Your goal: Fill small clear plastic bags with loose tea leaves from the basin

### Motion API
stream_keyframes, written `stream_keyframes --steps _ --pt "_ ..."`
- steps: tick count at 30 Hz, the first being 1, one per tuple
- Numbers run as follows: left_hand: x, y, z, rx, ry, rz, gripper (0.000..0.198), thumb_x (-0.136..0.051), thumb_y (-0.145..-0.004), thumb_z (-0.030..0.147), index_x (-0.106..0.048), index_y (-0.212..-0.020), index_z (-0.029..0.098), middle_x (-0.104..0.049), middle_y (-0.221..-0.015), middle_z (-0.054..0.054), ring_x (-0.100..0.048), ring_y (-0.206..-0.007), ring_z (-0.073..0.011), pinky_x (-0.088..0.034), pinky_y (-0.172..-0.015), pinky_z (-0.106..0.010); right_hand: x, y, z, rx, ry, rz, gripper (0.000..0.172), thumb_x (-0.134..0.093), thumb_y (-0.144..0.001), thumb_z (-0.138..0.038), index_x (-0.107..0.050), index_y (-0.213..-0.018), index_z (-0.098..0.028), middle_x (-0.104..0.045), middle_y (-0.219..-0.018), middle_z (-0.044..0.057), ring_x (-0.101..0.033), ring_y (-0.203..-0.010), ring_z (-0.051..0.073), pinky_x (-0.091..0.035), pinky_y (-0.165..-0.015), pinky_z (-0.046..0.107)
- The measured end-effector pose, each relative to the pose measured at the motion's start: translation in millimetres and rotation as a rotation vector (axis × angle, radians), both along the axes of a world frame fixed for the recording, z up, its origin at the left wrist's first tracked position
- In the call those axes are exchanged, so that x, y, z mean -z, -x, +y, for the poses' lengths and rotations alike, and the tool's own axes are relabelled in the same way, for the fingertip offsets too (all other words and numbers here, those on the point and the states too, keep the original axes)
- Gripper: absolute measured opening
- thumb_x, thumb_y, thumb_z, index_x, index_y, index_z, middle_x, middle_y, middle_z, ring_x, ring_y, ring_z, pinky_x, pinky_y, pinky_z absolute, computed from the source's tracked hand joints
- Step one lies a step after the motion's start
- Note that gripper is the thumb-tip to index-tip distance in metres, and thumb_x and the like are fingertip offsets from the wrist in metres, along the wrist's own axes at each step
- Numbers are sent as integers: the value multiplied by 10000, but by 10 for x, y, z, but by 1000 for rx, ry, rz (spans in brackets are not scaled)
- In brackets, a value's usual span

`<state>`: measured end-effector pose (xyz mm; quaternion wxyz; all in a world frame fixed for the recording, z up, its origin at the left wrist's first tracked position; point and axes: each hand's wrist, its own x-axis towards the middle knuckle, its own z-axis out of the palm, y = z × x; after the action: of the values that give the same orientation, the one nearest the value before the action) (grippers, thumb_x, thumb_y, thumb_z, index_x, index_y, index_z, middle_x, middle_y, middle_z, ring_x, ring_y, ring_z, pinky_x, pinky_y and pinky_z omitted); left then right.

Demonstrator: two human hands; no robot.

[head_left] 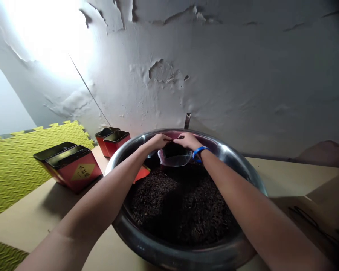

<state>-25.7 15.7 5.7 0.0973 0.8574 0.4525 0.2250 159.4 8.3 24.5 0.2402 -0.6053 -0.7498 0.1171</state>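
Observation:
A large steel basin (260,188) holds dark loose tea leaves (183,207). Over its far side, a clear plastic bag (176,160) with dark contents hangs from my hands. My left hand (159,141) pinches the bag's upper edge at the left. On the right, my right hand (188,140), with a blue band at the wrist, has its fingers closed on the same upper edge. Both hands are close together; the fingertips are partly hidden in shadow. A red piece (142,173) lies at the left inside the basin, partly behind my left forearm.
Red tins with black lids (79,169) stand on the pale tabletop (25,226) at the left, and two smaller red tins (115,143) stand behind them. Yellow foam mats (11,165) lie beyond. A peeling wall (169,75) rises close behind the basin.

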Motion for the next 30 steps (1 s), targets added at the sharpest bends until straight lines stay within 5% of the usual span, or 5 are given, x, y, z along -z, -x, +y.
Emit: stream_keyframes --steps 6,15,23,26,30 --pt "23 -12 18 13 -53 7 322 -422 -774 227 -621 -1026 222 -636 -1002 2 -568 -859 -133 -407 -785 -200 323 186 -141 -69 -230 -295 323 -524 -718 -461 -607 -933 -234 -639 -876 61 -571 -823 208 -385 -666 255" --pt "-17 -116 -70 -35 -105 -11 333 -418 -752 233 -618 -1018 223 -638 -978 -1 -558 -836 -137 -403 -747 -204 244 -39 -90 -83 -377 -211 360 -458 -805 -405 -522 -1102 -212 -547 -1106 73 -482 -1010 196 -352 -824 266" --pt "-188 -543 -509 -53 -168 81 324 -377 -786 291 -646 -886 142 -643 -849 -69 -550 -767 -160 -385 -706 -251 433 -271 101 -119 -33 -229 466 -522 -759 -339 -418 -1199 -225 -592 -1028 93 -560 -892 229 -399 -707 274" --pt "-33 -732 -685 252 227 337 388 -448 -744 441 -637 -946 169 -647 -892 -65 -568 -811 -195 -403 -729 -270 397 -306 117 -136 -78 -184 381 -493 -779 -332 -491 -1148 -238 -592 -1049 64 -551 -919 205 -395 -749 260" --pt "384 -911 -818 271 387 406 887 -413 -626 716 -266 -1332 198 -312 -1353 -120 -325 -1197 -308 -274 -955 -403 339 -353 116 -148 -109 -158 344 -501 -778 -361 -560 -1091 -232 -599 -1045 39 -544 -929 168 -388 -783 223"
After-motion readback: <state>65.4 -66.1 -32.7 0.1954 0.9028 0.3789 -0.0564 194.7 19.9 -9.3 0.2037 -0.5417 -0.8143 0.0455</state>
